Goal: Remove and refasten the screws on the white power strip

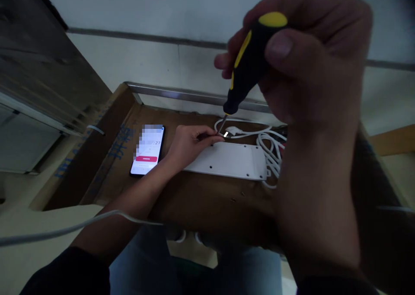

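Observation:
My right hand (311, 57), raised close to the camera, is wrapped around a black and yellow screwdriver (248, 63). Its thin shaft points down and left to the fingertips of my left hand (189, 141). Those fingers are pinched together by the screwdriver's tip; whether a screw sits between them is too small to tell. Just below the pinch lies a long white power strip (233, 163), its flat side with several dark screw holes facing up. My left hand covers its left end. A white cord (269, 145) lies coiled at its right end, with a plug (231, 133) behind the strip.
A cardboard-lined tray (194, 204) with a metal rail (194, 94) at the back holds everything. A lit phone (149, 150) lies left of my left hand. Small screws (238, 196) lie in front of the strip. A grey cable (65, 232) crosses at lower left.

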A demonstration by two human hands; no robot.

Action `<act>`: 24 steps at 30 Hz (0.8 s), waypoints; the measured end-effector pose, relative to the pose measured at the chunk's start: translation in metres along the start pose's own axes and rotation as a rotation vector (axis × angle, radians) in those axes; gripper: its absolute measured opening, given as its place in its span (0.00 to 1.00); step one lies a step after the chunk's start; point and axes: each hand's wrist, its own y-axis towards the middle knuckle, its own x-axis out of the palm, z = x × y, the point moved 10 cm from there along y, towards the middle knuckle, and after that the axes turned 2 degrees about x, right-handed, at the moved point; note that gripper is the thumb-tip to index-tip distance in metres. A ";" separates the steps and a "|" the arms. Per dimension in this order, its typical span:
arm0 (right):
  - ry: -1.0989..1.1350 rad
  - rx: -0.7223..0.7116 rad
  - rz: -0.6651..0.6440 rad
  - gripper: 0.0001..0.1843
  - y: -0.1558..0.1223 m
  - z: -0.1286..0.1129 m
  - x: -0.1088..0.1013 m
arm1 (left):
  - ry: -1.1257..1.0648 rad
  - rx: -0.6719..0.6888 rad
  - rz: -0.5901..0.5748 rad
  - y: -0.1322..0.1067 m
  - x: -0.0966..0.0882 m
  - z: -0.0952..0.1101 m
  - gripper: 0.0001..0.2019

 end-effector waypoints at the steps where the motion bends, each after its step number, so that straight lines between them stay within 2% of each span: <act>1: -0.025 0.009 -0.019 0.12 -0.001 0.000 0.001 | 0.007 -0.001 0.002 0.001 0.000 0.000 0.11; 7: -0.486 -0.010 0.019 0.19 0.002 -0.009 -0.006 | 0.039 0.025 0.039 0.002 -0.002 0.003 0.12; 9: -0.433 0.009 0.009 0.22 0.002 -0.010 -0.009 | 0.056 0.030 0.063 0.002 -0.003 0.004 0.13; 12: -0.223 0.038 -0.071 0.24 -0.001 -0.010 -0.002 | 0.044 0.066 0.072 0.001 -0.004 0.008 0.13; 15: -0.115 0.066 -0.110 0.24 -0.005 -0.009 0.006 | -0.028 0.128 -0.015 0.001 0.001 0.016 0.14; 17: -0.131 0.075 -0.100 0.22 -0.005 -0.008 0.010 | -0.050 0.128 -0.071 0.002 0.004 0.016 0.14; 22: -0.622 0.094 0.040 0.22 -0.001 -0.009 0.000 | -0.029 0.101 -0.007 0.003 -0.004 0.011 0.11; 24: -0.698 0.103 0.065 0.20 0.001 -0.010 -0.005 | -0.047 0.085 0.028 0.002 -0.006 0.010 0.09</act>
